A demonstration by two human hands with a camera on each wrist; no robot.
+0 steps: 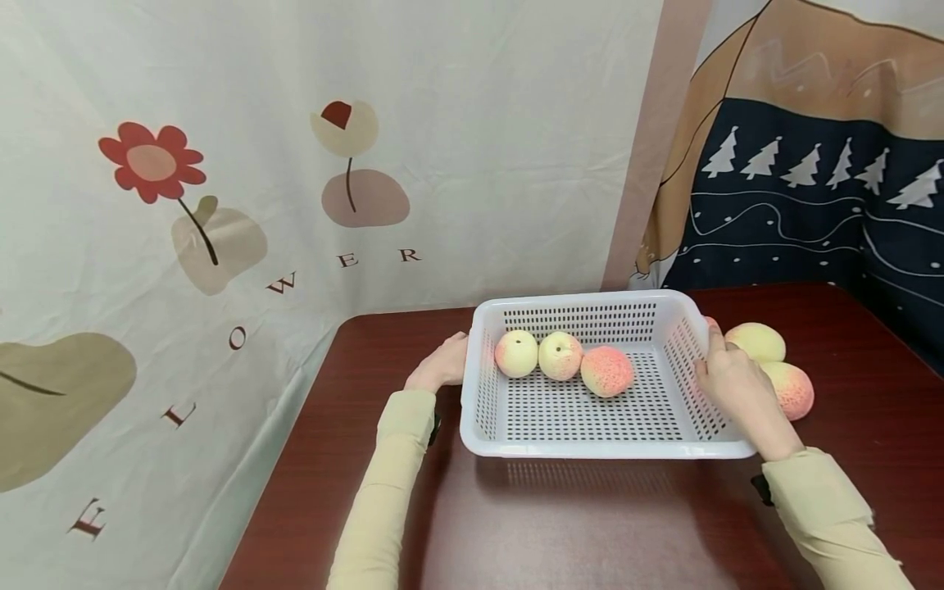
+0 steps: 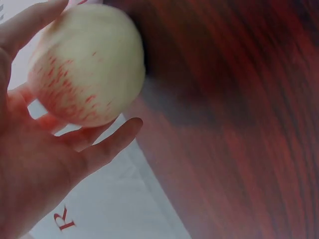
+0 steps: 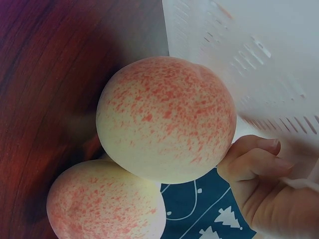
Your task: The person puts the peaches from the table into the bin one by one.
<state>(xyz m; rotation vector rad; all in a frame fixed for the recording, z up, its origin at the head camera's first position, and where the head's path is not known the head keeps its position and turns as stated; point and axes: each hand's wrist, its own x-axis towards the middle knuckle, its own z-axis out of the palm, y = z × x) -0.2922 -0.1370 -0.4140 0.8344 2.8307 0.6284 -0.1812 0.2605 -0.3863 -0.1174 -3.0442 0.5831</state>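
Observation:
A white perforated plastic basket stands over the table with three peaches inside, in a row toward its back left. My left hand is at the basket's left side, its fingers hidden there from the head view. In the left wrist view that hand holds a pale peach between thumb and fingers. My right hand grips the basket's right rim with bent fingers. Right beside it, outside the basket, are a speckled peach and another peach.
Dark red wooden table carries everything. A pale peach and a pinkish one lie right of the basket, beyond my right hand. A printed white curtain hangs behind, with a dark tree-patterned cloth at the right.

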